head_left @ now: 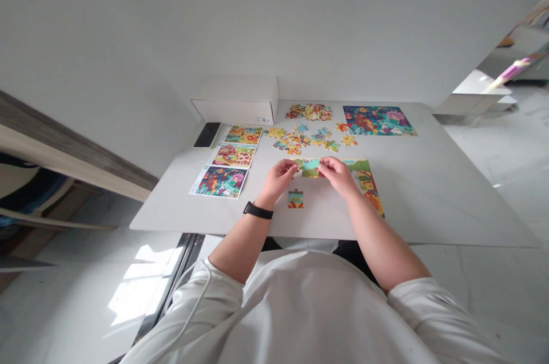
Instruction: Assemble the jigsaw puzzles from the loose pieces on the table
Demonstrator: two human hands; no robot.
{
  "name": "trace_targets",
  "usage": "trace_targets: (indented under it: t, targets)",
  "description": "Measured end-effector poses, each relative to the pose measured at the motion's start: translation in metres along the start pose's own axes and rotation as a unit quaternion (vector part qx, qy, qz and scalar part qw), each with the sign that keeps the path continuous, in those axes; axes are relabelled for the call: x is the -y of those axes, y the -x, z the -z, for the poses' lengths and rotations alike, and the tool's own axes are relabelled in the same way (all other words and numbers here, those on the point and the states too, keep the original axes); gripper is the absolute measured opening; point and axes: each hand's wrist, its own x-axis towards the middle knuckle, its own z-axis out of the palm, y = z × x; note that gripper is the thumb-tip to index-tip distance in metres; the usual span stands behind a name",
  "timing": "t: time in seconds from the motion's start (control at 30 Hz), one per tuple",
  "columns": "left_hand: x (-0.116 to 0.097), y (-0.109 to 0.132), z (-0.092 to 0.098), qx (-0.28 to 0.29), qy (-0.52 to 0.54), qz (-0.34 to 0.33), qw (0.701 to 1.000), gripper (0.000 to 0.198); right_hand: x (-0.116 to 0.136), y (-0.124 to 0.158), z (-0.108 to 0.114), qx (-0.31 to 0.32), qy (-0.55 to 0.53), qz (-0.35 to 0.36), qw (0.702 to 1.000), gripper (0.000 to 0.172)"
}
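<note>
My left hand (279, 176) and my right hand (338, 174) together pinch a green and teal puzzle piece (309, 167) just above the white table (437, 192). The piece sits at the left edge of a partly joined puzzle (367, 179) that runs off to the right under my right hand. A single loose piece (295, 198) lies on the table below my hands. A black band is on my left wrist.
Loose pieces (302, 139) lie scattered beyond my hands, with a second heap (309, 111) farther back. A finished puzzle (376, 120) lies at the back right. Three picture cards (234, 155) line the left, near a black phone (207, 134) and a white box (235, 101).
</note>
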Motion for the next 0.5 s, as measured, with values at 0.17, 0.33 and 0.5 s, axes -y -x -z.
trace_targets:
  t: [0.17, 0.33, 0.5]
  targets:
    - [-0.001, 0.002, 0.0, 0.037, -0.005, 0.001, 0.999, 0.044, -0.003, 0.0, 0.0, 0.008, 0.027, 0.018, 0.999, 0.046]
    - [-0.004, 0.003, 0.0, 0.026, -0.009, 0.024, 0.999, 0.038, 0.002, 0.006, -0.001, -0.027, 0.15, 0.162, 0.975, 0.043]
    - [-0.004, 0.002, 0.002, 0.023, 0.046, 0.046, 0.998, 0.039, 0.015, 0.015, -0.005, 0.025, 0.285, 0.29, 0.913, 0.054]
